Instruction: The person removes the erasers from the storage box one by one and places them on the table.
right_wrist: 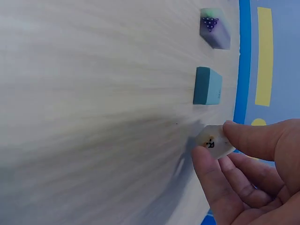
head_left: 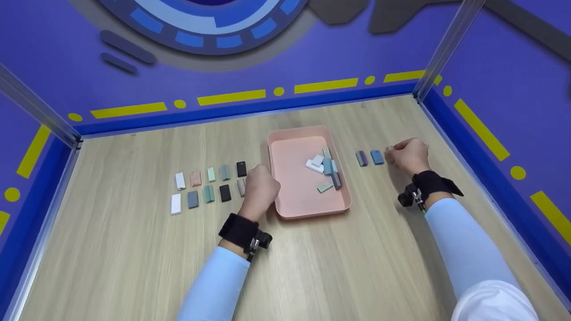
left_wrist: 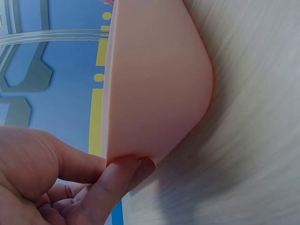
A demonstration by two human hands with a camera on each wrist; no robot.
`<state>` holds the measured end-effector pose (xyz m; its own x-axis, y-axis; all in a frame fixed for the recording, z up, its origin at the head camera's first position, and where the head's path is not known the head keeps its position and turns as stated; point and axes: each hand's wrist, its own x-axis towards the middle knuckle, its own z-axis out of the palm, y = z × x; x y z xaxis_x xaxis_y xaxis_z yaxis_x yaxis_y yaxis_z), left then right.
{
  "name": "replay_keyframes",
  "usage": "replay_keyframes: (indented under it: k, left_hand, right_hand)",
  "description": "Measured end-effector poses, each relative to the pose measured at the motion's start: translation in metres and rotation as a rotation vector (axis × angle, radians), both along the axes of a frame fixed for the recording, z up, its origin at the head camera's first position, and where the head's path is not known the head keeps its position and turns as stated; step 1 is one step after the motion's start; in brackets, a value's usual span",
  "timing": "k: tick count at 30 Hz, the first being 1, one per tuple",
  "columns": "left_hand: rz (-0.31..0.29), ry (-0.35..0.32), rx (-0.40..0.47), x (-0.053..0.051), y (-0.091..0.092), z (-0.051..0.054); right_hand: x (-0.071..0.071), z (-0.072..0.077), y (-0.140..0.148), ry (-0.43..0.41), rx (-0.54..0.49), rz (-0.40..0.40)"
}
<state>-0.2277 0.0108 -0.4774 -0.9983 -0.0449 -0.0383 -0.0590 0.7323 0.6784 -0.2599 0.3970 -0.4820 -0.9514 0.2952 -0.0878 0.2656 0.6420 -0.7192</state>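
My left hand (head_left: 262, 187) pinches the left wall of a shallow pink tray (head_left: 313, 215); in the left wrist view, thumb and fingers grip the rim. At the right, my right hand (head_left: 410, 156) holds a small whitish eraser (right_wrist: 213, 142) with a dark printed mark between thumb and fingertips, at the table surface. Left of that hand, a blue eraser (head_left: 377, 157) and a purple-green eraser (head_left: 361, 158) with a grape print stand in a line. Several erasers lie jumbled along the tray's right side, among them white (head_left: 314, 166), teal (head_left: 328, 166) and pale green (head_left: 325, 186) ones.
Left of the tray, several erasers stand in two rows, including a white one (head_left: 176, 203), a grey-blue one (head_left: 192, 199) and a black one (head_left: 225, 192). My left hand partly hides the rows' right end. Blue-purple panels (head_left: 241, 76) enclose the wooden table (head_left: 134, 249).
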Motion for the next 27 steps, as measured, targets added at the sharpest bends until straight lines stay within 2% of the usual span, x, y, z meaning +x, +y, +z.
replay_keyframes:
  k: [3,6,11,15,22,27]
  left_hand:
    - [0.003,0.005,-0.017,0.0002,0.0001,0.0004]
    - [0.008,-0.01,-0.052,-0.0001,0.0006,0.0012]
    - [0.016,-0.033,-0.065,-0.0001,0.0016,0.0011]
    - [0.017,-0.027,-0.055,0.0001,0.0015,0.0008]
    - [0.015,-0.021,-0.045,0.0003,0.0011,0.0001]
    - [0.008,-0.007,-0.054,0.0001,0.0013,0.0001]
  right_hand:
    - [-0.001,-0.0014,-0.0002,-0.038,-0.029,-0.004]
    - [-0.0024,-0.0035,0.0,-0.041,-0.016,-0.008]
    - [-0.0026,-0.0075,-0.0006,0.021,0.093,-0.015]
    - [-0.0017,-0.0079,0.0001,0.035,0.148,-0.024]
    - [-0.0002,-0.0068,0.0033,0.005,0.149,-0.025]
    - [0.0029,-0.0017,0.0024,0.042,0.147,0.014]
